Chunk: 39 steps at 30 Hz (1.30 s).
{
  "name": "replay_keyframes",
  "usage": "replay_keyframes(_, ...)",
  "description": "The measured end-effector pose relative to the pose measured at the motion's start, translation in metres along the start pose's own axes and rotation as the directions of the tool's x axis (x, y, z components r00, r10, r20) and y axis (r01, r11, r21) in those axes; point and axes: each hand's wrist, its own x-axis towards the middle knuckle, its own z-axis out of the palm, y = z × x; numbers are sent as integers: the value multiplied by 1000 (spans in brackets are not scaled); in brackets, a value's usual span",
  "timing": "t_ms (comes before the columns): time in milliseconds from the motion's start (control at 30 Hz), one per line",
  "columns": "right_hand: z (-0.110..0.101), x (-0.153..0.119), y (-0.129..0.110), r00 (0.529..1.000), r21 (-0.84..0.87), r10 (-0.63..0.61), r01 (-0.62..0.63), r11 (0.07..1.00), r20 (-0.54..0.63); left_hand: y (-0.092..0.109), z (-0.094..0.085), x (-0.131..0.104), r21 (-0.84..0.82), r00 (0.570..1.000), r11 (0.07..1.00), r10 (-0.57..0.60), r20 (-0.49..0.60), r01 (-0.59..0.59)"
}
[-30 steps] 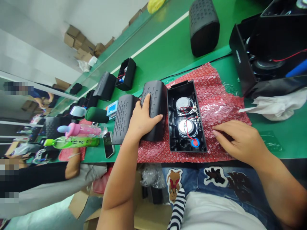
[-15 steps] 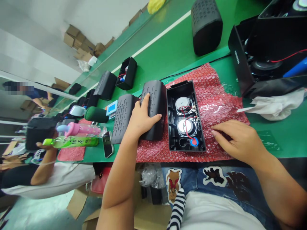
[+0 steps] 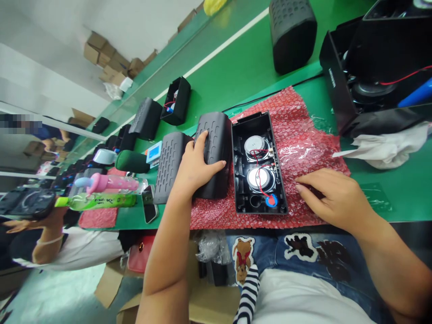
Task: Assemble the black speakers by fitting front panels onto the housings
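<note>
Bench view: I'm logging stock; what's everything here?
Open casing: one, black, centre
Drivers: two, silvery, inside
Ridged casings: two, black, left
Bubble wrap: one, red, beneath
Bench: one, green, throughout
Bottles: two, pink and green, left
Phone: one, dark-screened, left
Device: one, blue, left
Rounded thing: one, green, left
Tissue: one, white, right
Other casings: several, black, along bench
Boxes: several, brown, behind, below
People: two, dark-sleeved, left
Background clutter: uncountable, mixed, left
Left hand: one, on ridged casing
Right hand: one, over wrap
</note>
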Motion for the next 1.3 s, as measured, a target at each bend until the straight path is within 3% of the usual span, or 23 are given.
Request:
replay_keyframes(467, -1, 1, -1, 1000, -12, 13, -13, 1000, 16, -2, 2, -1, 1, 997, 1000, 3, -83, -2)
replay_keyframes(700, -1, -1, 0, 1000, -21, 9, -9, 1000, 18, -1, 7, 1, 74, 997, 995, -65, 36, 62)
replay_keyframes(800, -1, 0, 0, 1000, -19, 14, -14, 1000, 7, -3, -3, 7, 79, 994, 993, -89, 64, 84)
replay_keyframes(867, -1, 1, -1, 1000, -17, 12, -12, 1000, 3, -2, -24, 9, 61, 995, 993, -95, -22, 96)
replay_keyframes(967, -1, 3, -2, 1000, -12, 3, -3, 1000, 1, 2, -61, 11, 42, 957, 996, -69, -280, 84)
replay_keyframes(1000, 0, 3, -3, 1000, -12, 3, -3, 1000, -1, 2, -68, 13, 43, 936, 997, -42, -349, 60)
replay_keyframes(1067, 1, 4, -2, 1000, -6, 20, -20, 1000, 0, 2, -66, 21, 68, 924, 998, 14, -382, 14)
replay_keyframes(1133, 1, 4, -2, 999, 18, 54, -54, 998, 3, 1, -46, 33, 109, 972, 994, 44, -233, -19)
replay_keyframes(1200, 1, 5, -4, 993, 77, 116, -116, 990, 5, -2, -19, 46, 100, 996, 991, 85, 20, -87)
replay_keyframes(1300, 0, 13, -13, 945, 226, 325, -322, 919, 27, -7, 4, 54, 103, 984, 982, 149, 95, -158)
